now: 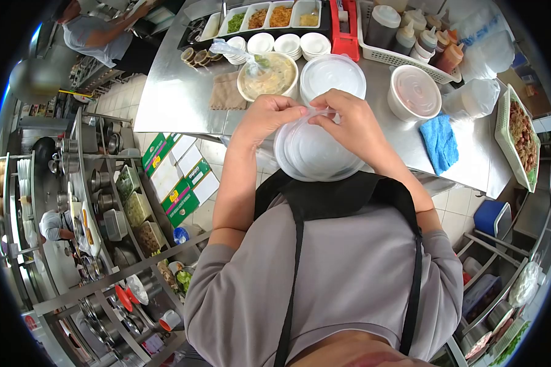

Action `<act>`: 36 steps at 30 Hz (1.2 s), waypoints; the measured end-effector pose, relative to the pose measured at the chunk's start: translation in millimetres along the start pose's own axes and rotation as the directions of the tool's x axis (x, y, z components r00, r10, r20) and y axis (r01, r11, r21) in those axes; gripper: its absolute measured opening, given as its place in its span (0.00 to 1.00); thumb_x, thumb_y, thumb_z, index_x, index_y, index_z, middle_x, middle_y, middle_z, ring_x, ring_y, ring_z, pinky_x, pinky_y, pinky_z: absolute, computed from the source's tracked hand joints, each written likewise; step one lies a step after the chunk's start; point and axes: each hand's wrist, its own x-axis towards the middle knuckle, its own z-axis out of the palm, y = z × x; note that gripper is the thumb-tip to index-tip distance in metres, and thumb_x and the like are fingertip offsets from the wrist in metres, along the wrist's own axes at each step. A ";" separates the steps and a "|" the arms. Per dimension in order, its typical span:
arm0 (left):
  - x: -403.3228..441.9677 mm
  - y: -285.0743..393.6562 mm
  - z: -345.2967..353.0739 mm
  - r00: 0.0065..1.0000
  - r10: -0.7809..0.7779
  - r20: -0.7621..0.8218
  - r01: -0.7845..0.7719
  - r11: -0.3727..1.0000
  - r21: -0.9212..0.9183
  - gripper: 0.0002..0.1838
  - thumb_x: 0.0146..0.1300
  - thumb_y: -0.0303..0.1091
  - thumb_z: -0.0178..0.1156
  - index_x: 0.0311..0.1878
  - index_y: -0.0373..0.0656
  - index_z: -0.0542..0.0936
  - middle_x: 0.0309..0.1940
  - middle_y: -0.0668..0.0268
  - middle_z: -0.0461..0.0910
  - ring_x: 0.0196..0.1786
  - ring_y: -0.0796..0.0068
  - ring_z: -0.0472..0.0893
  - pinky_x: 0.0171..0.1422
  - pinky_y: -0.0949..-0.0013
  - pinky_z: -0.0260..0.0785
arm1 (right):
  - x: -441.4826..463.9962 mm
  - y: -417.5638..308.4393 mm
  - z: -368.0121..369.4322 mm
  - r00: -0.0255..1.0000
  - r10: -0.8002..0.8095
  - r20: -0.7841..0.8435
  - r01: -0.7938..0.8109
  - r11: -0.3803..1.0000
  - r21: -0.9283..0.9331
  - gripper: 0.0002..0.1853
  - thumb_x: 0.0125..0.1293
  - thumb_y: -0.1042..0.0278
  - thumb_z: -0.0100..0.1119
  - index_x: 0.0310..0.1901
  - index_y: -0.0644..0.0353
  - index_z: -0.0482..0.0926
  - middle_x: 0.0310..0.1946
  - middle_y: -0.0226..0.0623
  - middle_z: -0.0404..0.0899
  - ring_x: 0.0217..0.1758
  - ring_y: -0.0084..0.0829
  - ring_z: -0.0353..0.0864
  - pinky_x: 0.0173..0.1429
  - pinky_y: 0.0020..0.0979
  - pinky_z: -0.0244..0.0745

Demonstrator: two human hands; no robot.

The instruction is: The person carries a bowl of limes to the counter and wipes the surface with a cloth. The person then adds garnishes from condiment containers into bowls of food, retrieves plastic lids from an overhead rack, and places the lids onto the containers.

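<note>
Close to my chest, at the table's front edge, is a stack of clear round plastic lids (318, 153). My left hand (266, 119) pinches its far edge between thumb and fingers. Right beside it, my right hand (349, 119) is closed on the same edge, fingertips almost meeting the left thumb. Just beyond my left hand stands a round bowl (281, 73) of pale food, with a knotted clear bag (258, 67) lying on it. Behind my right hand is a white tub with a translucent lid (332, 74); its lower part is hidden.
A lidded tub (414, 92) and blue cloth (438, 144) lie to the right. Along the back are topping trays (281, 15), stacked small bowls (288, 44) and a basket of sauce bottles (404, 58). A brown napkin (228, 92) lies left. Another person (98, 37) stands far left.
</note>
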 end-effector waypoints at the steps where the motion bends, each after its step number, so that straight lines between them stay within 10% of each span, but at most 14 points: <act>1: 1.6 -3.4 -0.6 1.000 0.001 0.002 -0.001 1.000 0.004 0.10 0.56 0.34 0.63 0.37 0.37 0.82 0.26 0.73 0.78 0.28 0.89 0.69 0.33 0.83 0.59 | -0.5 0.6 0.1 1.000 0.000 -0.001 0.000 1.000 -0.007 0.10 0.49 0.71 0.65 0.34 0.62 0.77 0.28 0.39 0.77 0.29 0.37 0.77 0.34 0.33 0.73; 23: 16.1 -16.5 -9.3 0.939 -0.017 0.344 0.072 0.986 -0.149 0.12 0.54 0.32 0.65 0.39 0.35 0.79 0.35 0.68 0.79 0.39 0.84 0.75 0.46 0.79 0.64 | 5.4 10.9 -9.0 0.985 -0.139 0.104 0.116 0.973 0.199 0.05 0.51 0.73 0.65 0.31 0.60 0.81 0.27 0.30 0.74 0.33 0.28 0.70 0.37 0.27 0.65; 30: 2.8 -3.8 3.1 0.955 0.021 0.297 0.027 0.987 -0.156 0.11 0.57 0.30 0.61 0.40 0.35 0.80 0.34 0.69 0.79 0.37 0.85 0.75 0.43 0.80 0.65 | 3.9 1.7 -5.4 0.970 -0.217 0.108 0.221 0.975 -0.027 0.02 0.51 0.80 0.56 0.28 0.64 0.76 0.27 0.37 0.71 0.35 0.38 0.67 0.40 0.34 0.66; 36: -10.3 -19.6 -5.3 0.998 -0.035 0.052 0.032 0.997 0.064 0.09 0.58 0.31 0.61 0.39 0.36 0.81 0.33 0.70 0.79 0.36 0.86 0.74 0.42 0.80 0.64 | -7.0 -36.5 -53.5 0.934 -0.329 0.138 0.292 0.927 0.233 0.03 0.55 0.75 0.54 0.27 0.64 0.73 0.28 0.37 0.69 0.36 0.36 0.68 0.41 0.30 0.64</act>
